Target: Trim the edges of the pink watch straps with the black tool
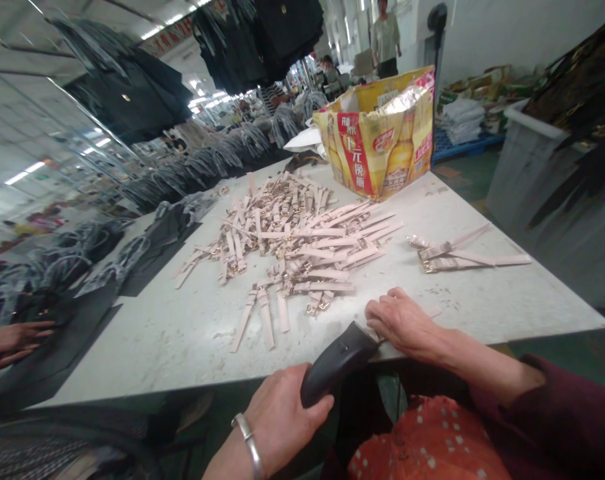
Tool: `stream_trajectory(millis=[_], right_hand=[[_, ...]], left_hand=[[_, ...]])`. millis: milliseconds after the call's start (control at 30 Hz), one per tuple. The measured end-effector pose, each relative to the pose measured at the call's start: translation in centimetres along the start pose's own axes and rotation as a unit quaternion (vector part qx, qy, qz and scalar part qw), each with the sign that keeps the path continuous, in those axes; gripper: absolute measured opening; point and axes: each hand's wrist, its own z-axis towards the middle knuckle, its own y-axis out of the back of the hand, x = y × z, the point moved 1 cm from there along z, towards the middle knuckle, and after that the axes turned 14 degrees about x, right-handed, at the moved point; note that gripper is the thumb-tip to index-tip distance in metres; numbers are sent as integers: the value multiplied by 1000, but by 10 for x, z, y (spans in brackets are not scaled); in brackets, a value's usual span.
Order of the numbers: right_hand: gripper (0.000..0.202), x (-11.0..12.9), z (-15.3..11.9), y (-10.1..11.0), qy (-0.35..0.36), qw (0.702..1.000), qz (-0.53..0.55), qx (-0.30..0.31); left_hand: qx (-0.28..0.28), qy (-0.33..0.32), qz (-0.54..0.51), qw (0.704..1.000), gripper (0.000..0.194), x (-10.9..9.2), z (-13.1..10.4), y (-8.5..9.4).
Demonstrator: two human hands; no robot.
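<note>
from where i stand, the left hand (287,407) is wrapped around a smooth, curved black clipper-shaped tool (338,360); its long axis slants forward and rightward from that grip, its head pointing at the right hand (407,325). those fingers, just beside the head, are curled together, seemingly on a thin pale pink strip (435,312), too hidden to show its line. ahead-left of the right hand, the nearer one, lies a heap of pale pink gold-buckled straps (307,233).
</note>
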Motion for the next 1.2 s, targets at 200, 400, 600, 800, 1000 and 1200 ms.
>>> stream_trajectory(millis=[200,400,600,800,1000,1200], right_hand=[[17,2,-7,7,23,998,50,11],[18,3,-12,8,18,996,88,3],[22,4,-10,7,24,995,101,4],[25,0,-12,7,18,989,148,-8],[26,-3,-12,3,31,986,163,-20],[25,-3,-13,4,37,987,155,-21]], left_hand=[[6,-12,-14,1000,25,-13,2,11],[30,-2,-28,999,25,-7,-6,15],[30,19,-39,999,27,-6,-1,15],[10,17,-67,998,30,-16,16,11],[36,37,-103,993,34,8,4,8],[28,9,-60,998,26,1,-9,5]])
